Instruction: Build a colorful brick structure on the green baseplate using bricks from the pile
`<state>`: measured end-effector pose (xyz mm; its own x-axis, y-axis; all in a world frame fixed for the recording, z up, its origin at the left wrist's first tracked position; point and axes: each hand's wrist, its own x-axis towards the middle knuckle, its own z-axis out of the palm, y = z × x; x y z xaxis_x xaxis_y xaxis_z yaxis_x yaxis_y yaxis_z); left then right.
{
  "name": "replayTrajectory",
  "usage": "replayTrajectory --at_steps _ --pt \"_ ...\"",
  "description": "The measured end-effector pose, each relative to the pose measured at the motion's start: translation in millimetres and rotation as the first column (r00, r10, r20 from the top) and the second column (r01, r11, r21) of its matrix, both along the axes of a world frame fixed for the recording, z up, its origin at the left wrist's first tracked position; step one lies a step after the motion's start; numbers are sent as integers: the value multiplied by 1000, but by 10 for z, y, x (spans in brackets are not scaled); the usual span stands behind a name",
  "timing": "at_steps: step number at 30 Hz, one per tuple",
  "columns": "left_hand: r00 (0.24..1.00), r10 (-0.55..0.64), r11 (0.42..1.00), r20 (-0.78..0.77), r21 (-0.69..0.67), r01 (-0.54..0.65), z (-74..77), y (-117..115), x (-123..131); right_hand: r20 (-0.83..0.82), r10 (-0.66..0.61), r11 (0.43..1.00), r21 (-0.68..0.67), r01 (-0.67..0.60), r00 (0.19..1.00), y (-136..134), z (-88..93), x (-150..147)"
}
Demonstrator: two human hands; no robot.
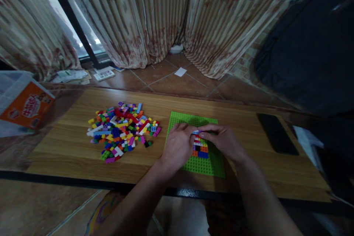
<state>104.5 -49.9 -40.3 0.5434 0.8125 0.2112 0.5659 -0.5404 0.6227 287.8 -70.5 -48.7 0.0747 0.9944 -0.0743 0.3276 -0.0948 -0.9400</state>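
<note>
A green studded baseplate [204,169] lies on the wooden table. On its middle sits a block of toy bricks [203,149] in several colours, with blue and orange at the near side and red and white farther back. My left hand [178,145] rests over the plate's left part, its fingers curled in at the block's far edge; what its fingertips hold is hidden. From the right, my right hand [225,140] pinches at a small light-blue brick [196,132] at that same edge. The fingertips of both hands nearly meet there.
Left of the plate spreads a heap of loose bricks [121,129]. A clear plastic box [16,77] with an orange label stands beyond the table's left end. A black phone [277,132] lies at the right, near papers [306,142]. Curtains [163,18] hang behind.
</note>
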Motion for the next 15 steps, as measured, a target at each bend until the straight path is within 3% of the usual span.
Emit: replayTrajectory --at_steps 6,15 --pt "1000 -2 1000 12 8 2 27 0 0 -29 56 998 13 -56 998 15 27 15" --pt "1000 15 1000 -12 28 -14 0 -3 -7 26 -60 998 11 60 998 48 13 22"
